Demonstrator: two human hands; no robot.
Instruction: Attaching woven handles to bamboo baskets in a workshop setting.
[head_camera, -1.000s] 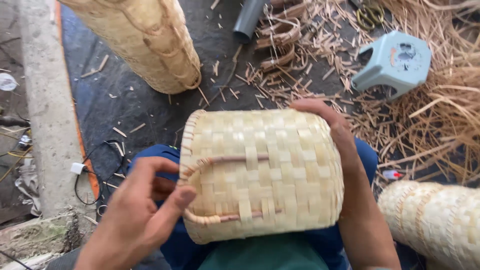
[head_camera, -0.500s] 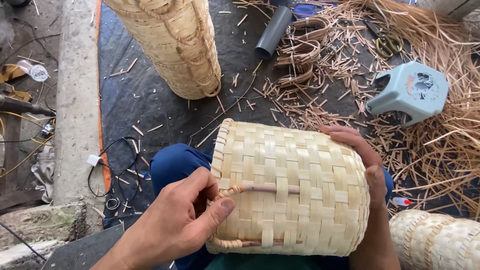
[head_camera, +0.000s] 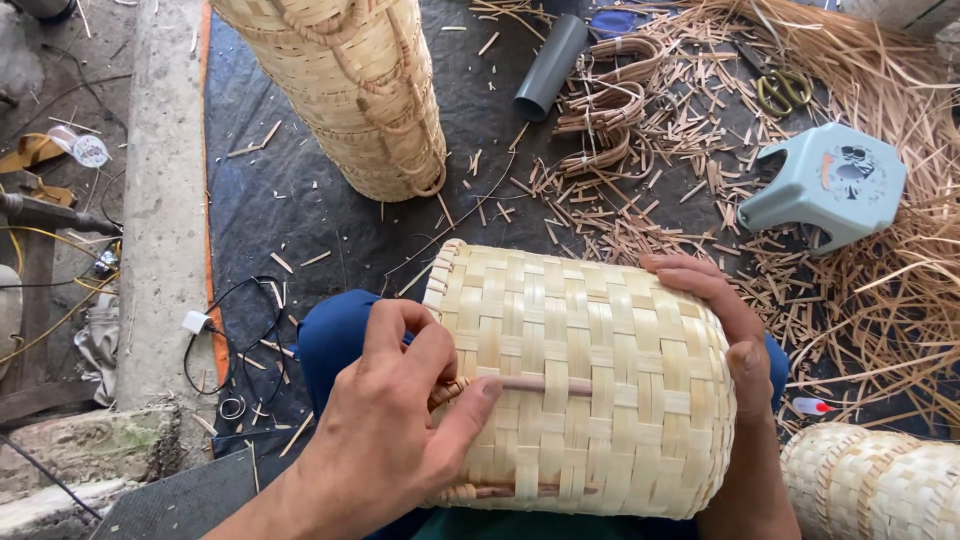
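A pale woven bamboo basket (head_camera: 620, 340) lies on its side across my lap. My left hand (head_camera: 390, 440) is at its rim end, thumb and fingers pinching a thin brown cane strip (head_camera: 545, 385) that is threaded under the weave across the basket's side. A second cane strip (head_camera: 500, 490) runs along the lower edge. My right hand (head_camera: 725, 320) wraps over the basket's right end and holds it steady.
A stack of woven baskets (head_camera: 360, 90) stands on the dark tarp (head_camera: 290, 220) ahead. A small blue plastic stool (head_camera: 825, 180), a grey pipe (head_camera: 550, 65), cane loops (head_camera: 600, 110), scissors (head_camera: 780, 90) and loose bamboo strips (head_camera: 880, 290) lie right. Another basket (head_camera: 880, 480) sits lower right. Cables (head_camera: 240, 340) lie left.
The view has tilted so the basket sits lower right. My left hand has slid onto the upper cane strip and now pinches it against the weave; my right hand keeps its hold.
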